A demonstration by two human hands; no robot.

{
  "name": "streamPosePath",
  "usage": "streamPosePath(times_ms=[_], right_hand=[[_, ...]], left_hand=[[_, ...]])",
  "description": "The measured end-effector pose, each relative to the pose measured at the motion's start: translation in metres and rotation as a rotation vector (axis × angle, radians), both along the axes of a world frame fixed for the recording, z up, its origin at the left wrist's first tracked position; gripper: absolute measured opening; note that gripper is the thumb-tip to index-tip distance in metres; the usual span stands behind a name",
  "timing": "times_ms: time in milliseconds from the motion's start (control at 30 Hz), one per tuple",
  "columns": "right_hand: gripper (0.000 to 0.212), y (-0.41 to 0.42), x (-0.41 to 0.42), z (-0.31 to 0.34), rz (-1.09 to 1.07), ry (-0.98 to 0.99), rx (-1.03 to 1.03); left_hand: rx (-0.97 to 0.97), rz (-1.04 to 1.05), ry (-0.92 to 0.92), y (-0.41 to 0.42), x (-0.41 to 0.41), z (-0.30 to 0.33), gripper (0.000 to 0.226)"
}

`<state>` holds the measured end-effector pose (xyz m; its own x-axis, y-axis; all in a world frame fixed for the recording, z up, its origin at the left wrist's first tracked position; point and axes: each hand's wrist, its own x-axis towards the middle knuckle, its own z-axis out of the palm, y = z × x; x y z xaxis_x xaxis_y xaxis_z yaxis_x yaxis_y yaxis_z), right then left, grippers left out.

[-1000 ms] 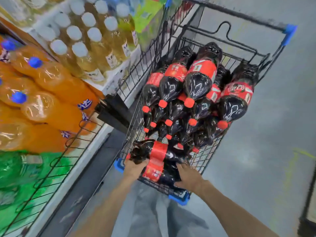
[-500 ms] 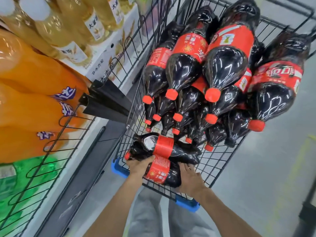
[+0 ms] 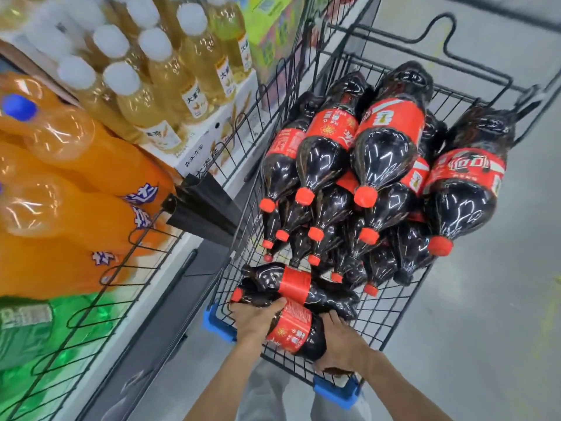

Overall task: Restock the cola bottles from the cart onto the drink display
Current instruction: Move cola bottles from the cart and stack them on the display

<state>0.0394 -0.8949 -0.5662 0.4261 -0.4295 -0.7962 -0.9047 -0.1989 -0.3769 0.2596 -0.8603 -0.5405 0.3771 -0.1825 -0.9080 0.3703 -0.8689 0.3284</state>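
the nearest cola bottle (image 3: 291, 328) has lifted slightly since a moment ago, with the left hand (image 3: 253, 319) curled over its neck end and the right hand (image 3: 341, 341) wrapped under its base. beyond the fingers, the rest stay piled in the cart (image 3: 391, 311), so restocking is only beginning.

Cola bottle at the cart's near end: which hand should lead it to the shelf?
Probably left. The left hand grips the cola bottle near its neck, on the shelf side. The right hand cups the base, farther from the shelf.
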Motion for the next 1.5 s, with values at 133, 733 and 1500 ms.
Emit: streamPosePath(times_ms=[133,733,1500], right_hand=[[0.111,-0.002,0.004,0.001,-0.015,0.002,0.021],[0.115,-0.038,0.039,0.145,0.132,-0.295,-0.094],[0.099,0.250,0.337,0.339,0.736,-0.832,-0.088]], left_hand=[[-0.101,-0.006,-0.122,0.015,0.006,-0.049,0.119],[-0.566,0.168,-0.238,0.037,0.014,0.172,0.082],[-0.775,0.548,-0.863,0.437,0.175,0.410,0.057]])
